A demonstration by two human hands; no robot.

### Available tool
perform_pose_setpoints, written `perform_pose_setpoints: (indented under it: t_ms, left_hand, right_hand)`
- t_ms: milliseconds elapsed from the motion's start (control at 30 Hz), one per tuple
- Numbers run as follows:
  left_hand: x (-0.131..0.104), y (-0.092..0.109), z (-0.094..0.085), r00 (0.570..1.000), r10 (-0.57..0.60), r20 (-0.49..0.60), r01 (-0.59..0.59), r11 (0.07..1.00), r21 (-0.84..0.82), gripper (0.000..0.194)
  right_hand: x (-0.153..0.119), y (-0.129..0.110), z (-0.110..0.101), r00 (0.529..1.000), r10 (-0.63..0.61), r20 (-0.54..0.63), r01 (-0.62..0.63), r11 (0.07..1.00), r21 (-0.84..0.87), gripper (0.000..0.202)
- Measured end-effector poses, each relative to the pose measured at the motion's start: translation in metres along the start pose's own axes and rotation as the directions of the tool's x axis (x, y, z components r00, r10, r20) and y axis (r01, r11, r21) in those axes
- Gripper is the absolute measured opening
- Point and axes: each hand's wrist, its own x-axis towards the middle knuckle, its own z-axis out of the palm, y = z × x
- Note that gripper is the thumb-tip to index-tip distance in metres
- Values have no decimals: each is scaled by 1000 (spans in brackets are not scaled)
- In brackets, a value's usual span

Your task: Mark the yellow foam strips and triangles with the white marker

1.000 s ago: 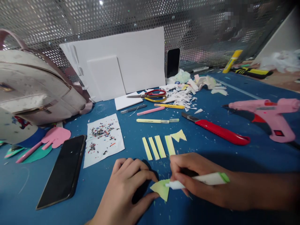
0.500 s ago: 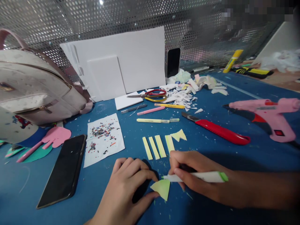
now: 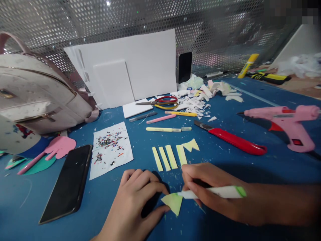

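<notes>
At the front of the blue table, my left hand (image 3: 141,204) pinches the left side of a small light-green foam piece (image 3: 173,203) between thumb and forefinger, keeping it flat. My right hand (image 3: 213,190) grips a white marker (image 3: 223,192) with a green end, its tip at the piece's upper right edge. Just beyond lie several pale yellow-green strips (image 3: 171,156) in a row. Beside them rests a notched piece (image 3: 191,145) of the same colour. A pale yellow pen (image 3: 163,129) with its cap end to the right lies farther back.
A red utility knife (image 3: 234,140) and a pink glue gun (image 3: 283,122) lie to the right. Scissors (image 3: 165,103), white foam scraps (image 3: 193,103) and standing white boards (image 3: 152,67) are behind. Leftward are a black phone (image 3: 66,184), bead-covered paper (image 3: 110,167) and a backpack (image 3: 45,87).
My right hand and the marker have shifted slightly to the right and down, the tip moving along the piece's upper edge. My left hand stays in place on the piece.
</notes>
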Motion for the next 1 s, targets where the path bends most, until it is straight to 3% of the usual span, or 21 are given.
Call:
perform_pose_setpoints:
  t_ms: [633,1000]
  left_hand:
    - [0,-4,2,1000,30,-3,-30,999,13,14]
    - [-3,-4,3,998,45,-32,-45,999,-8,19]
  right_hand:
    - [-1,-3,-2,998,-63,5,63,992,-106,25]
    - [0,-4,1,978,-197,65,204,970,-130,18]
